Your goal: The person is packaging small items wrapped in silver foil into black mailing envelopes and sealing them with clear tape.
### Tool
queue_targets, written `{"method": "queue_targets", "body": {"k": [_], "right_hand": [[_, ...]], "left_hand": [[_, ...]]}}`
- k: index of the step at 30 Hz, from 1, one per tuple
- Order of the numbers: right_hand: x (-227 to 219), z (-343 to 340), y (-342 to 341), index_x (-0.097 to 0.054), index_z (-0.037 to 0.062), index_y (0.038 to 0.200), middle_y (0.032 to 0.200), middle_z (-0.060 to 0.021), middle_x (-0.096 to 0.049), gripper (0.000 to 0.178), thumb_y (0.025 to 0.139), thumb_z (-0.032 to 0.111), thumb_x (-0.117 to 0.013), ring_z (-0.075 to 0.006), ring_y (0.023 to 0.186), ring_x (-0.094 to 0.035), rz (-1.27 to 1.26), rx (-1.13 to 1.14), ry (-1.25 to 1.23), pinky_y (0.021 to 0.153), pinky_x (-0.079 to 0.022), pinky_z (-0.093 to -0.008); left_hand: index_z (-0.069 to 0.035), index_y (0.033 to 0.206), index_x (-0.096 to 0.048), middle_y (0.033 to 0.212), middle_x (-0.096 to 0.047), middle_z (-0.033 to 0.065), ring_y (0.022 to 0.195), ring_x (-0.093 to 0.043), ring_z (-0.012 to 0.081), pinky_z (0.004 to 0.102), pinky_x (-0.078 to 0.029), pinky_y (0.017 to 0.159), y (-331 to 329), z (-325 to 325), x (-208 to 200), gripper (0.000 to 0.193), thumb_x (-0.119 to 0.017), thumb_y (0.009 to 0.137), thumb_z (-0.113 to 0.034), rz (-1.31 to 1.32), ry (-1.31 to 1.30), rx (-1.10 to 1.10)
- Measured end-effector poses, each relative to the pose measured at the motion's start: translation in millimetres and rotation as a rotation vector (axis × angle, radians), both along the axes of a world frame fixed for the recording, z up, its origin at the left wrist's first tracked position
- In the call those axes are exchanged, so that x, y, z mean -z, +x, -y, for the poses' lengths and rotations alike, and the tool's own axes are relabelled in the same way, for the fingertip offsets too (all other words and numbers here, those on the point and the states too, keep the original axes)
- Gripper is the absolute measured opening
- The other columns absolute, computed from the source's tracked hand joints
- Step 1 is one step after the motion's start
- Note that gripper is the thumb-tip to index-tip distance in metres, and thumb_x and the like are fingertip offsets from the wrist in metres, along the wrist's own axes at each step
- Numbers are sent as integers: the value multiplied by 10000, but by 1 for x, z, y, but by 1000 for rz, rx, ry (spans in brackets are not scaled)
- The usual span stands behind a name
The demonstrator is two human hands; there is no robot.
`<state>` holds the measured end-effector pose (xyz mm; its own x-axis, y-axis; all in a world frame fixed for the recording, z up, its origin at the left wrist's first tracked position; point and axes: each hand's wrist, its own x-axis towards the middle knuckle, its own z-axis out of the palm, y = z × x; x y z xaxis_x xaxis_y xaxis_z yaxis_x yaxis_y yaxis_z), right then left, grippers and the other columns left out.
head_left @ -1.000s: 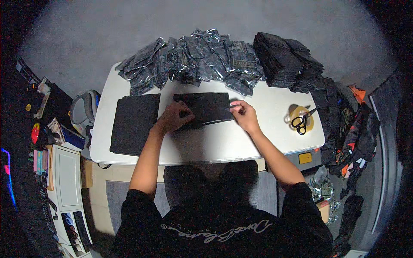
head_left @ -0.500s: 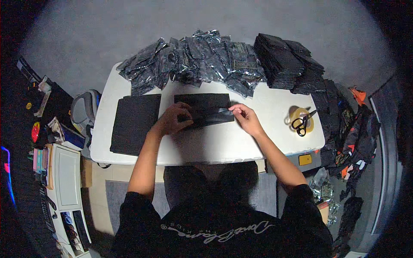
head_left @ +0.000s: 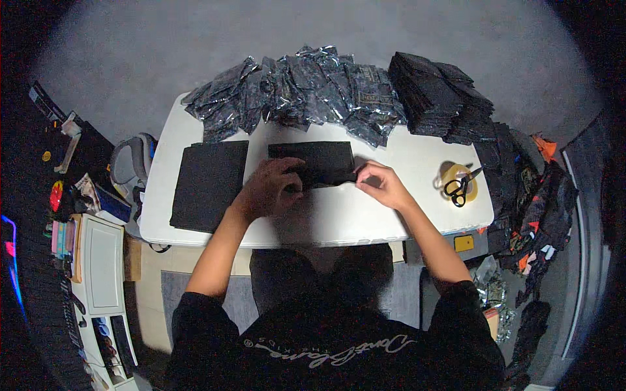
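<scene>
In the middle of the table lies a black folded piece (head_left: 323, 155), flat and rectangular; whether it is cloth or a bag I cannot make out. My right hand (head_left: 383, 186) pinches its near right corner between thumb and fingertips. At its near left end my left hand (head_left: 270, 188) has curled fingers closed over the near edge, partly in shadow. To the left of that hand rests a stack of flat black pieces (head_left: 210, 186). Its top looks smooth and unwrapped.
Shiny clear-wrapped dark packets (head_left: 300, 91) heap along the white table's (head_left: 417, 208) far edge. Tall black stacks (head_left: 437, 98) stand at the far right. Black-handled scissors (head_left: 460, 186) lie on a tape roll (head_left: 474, 195). Dark and orange clothing (head_left: 538, 195) hangs beyond the right edge.
The near flap of the black folded piece, raised and glossy before, now lies lower and its near edge sits farther from me. Both hands have shifted slightly to the right.
</scene>
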<state>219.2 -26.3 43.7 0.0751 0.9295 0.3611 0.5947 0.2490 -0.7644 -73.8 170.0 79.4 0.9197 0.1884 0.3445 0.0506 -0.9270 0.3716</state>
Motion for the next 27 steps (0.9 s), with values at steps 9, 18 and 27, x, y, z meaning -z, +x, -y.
{"method": "queue_targets", "body": {"k": [9,18,27], "right_hand": [[-18,30,-16,-723,85,859,1146,-64,-690,83,821,70,-795,-288,1024,-659,498,-106,112,924,-541,-397],[-15,31,-22,-617,11,984,1067,-156,-653,116,926,69,-699,-351,989,-655,324,35,16,873,-533,-411],[-1,28,-15,-615,14,1036,1090,-145,-681,245,880,101,-783,-297,1032,-689,85,82,-16,912,-534,-387]], "left_hand": [[-170,1061,-721,1402,-565,102,1306,-522,332,542,-335,1192,-40,14,48,314,-797,779,-283,21,294,31],[-149,1099,-746,1451,-542,96,1297,-528,344,543,-336,1183,-26,26,45,348,-782,788,-303,130,266,-2],[-120,1056,-741,1271,-675,77,1228,-592,305,503,-424,1134,-37,10,66,254,-737,805,-164,216,341,3]]}}
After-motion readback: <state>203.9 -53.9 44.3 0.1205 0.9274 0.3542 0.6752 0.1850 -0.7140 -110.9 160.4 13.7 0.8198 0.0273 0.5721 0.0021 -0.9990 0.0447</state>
